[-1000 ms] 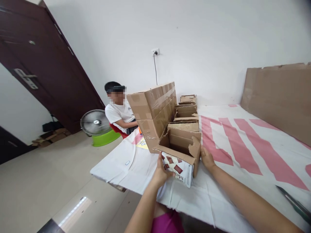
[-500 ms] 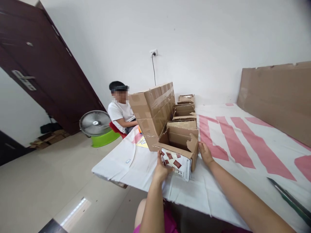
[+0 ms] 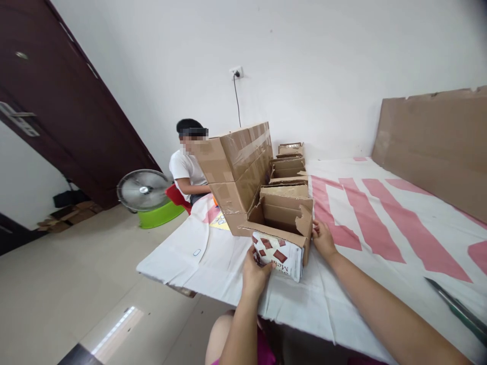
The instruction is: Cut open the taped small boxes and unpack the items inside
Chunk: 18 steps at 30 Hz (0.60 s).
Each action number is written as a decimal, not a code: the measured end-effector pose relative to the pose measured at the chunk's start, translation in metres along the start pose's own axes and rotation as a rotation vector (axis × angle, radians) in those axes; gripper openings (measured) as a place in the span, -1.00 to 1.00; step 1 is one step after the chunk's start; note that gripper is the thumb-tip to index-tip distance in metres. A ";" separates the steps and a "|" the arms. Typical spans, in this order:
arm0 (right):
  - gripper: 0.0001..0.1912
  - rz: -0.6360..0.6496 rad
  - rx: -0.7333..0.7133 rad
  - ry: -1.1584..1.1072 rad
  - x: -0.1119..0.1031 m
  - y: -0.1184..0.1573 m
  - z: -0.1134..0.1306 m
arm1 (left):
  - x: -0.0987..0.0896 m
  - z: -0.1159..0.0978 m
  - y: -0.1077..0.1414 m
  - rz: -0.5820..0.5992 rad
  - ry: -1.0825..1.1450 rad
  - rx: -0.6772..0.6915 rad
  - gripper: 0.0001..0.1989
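Observation:
My left hand (image 3: 255,269) is closed on the white food packet (image 3: 281,259), its thumb across the printed front. Brown square pieces and large lettering are printed on the packet, which stands against the near wall of an open-topped cardboard box (image 3: 276,228). More layers seem to lie behind its right edge. At the box's right side is my right hand (image 3: 323,239), its curled fingertips against the cardboard and partly hidden. The box's rim is torn at the right, and no contents can be made out inside.
Taped cartons (image 3: 239,175) stand stacked at the left, with more open boxes (image 3: 288,169) behind. A green-handled knife-like tool (image 3: 456,309) lies at right. A large cardboard sheet (image 3: 429,147) stands at back right. Another person (image 3: 186,170) sits beyond the table, near a fan (image 3: 143,190).
My left thumb now lies further across the packet's front. My right hand stays beside the box. The camera view has shifted slightly, and the seated person leans nearer the cartons.

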State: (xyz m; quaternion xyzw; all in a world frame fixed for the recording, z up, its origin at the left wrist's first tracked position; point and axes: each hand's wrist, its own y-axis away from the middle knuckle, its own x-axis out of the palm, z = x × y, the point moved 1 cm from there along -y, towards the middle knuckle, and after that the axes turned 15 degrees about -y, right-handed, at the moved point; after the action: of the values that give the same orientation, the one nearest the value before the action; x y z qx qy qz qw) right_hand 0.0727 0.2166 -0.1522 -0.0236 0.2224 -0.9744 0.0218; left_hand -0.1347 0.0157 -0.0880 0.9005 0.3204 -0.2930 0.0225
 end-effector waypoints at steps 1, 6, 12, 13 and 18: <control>-0.61 0.001 0.000 0.005 0.000 0.000 0.000 | 0.000 -0.001 0.001 -0.006 -0.005 0.000 -0.29; -0.59 0.069 -0.026 -0.053 -0.003 0.000 0.004 | 0.003 -0.005 0.001 0.003 0.022 -0.005 -0.29; -0.52 0.130 -0.051 -0.155 -0.005 -0.001 0.006 | 0.013 0.003 -0.001 -0.002 0.039 0.040 -0.19; -0.51 0.130 -0.044 -0.159 -0.005 -0.001 0.005 | 0.014 0.005 -0.001 -0.010 0.026 0.049 -0.19; -0.53 0.114 -0.013 -0.117 -0.003 0.000 0.003 | 0.017 0.009 0.000 -0.052 -0.127 0.064 -0.20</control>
State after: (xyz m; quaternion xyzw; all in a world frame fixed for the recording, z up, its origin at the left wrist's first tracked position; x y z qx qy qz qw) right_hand 0.0758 0.2151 -0.1492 -0.0681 0.2279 -0.9671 0.0901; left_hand -0.1290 0.0235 -0.1046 0.8718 0.3321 -0.3601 0.0063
